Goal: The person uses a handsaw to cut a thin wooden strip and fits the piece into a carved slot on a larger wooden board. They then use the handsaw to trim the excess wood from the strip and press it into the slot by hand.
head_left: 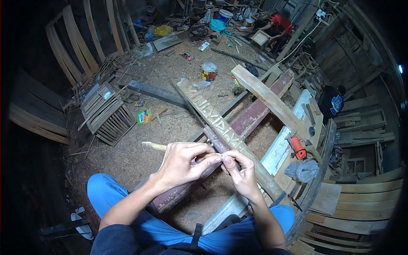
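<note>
My left hand (182, 163) is closed, its fingertips pinching something small and pale that I cannot make out. A light wooden handle or brush (154, 146) sticks out to the left from behind this hand. My right hand (241, 172) meets it at the fingertips, thumb and index finger pressed together on the same small thing. Just beyond both hands lies a carved wooden board (212, 117) with raised triangular shapes, running diagonally. A dark metal clamp or bar (215, 139) rests along the board beside my fingers.
A reddish beam (250, 119) passes under the board. At right are a red power tool (297, 148), a plastic bag (302, 171) and a pale plank (270, 100). A can (208, 72) and slatted crate (108, 114) stand on the floor. A person in red (280, 27) sits at the back.
</note>
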The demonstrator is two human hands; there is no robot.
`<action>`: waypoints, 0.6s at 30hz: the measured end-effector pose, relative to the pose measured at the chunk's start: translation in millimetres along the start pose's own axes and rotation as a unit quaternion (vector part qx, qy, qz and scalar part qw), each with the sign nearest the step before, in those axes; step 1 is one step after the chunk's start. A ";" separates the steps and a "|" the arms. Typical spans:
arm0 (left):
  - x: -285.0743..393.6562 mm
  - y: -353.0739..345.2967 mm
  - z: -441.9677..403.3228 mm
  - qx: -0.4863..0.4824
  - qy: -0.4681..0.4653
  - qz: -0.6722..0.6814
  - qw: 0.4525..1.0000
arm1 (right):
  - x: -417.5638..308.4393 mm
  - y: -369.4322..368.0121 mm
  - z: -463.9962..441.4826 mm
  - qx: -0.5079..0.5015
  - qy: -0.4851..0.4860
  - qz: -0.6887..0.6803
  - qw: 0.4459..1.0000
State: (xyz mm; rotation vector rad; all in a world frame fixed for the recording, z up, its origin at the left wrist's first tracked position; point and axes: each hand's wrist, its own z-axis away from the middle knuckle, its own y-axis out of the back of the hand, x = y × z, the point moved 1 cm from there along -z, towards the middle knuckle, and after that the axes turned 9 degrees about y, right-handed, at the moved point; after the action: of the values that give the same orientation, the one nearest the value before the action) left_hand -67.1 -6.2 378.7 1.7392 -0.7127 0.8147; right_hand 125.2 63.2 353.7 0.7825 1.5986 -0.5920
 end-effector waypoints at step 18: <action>1.2 6.9 -3.1 0.080 -0.109 -0.141 0.981 | -19.3 5.8 -9.9 -0.035 0.151 0.334 0.930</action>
State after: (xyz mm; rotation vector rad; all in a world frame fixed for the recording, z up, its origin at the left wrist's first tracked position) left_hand -72.3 -5.2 384.2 2.0417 -0.5364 0.5024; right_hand 124.7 71.3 374.6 1.3287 1.4827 0.0856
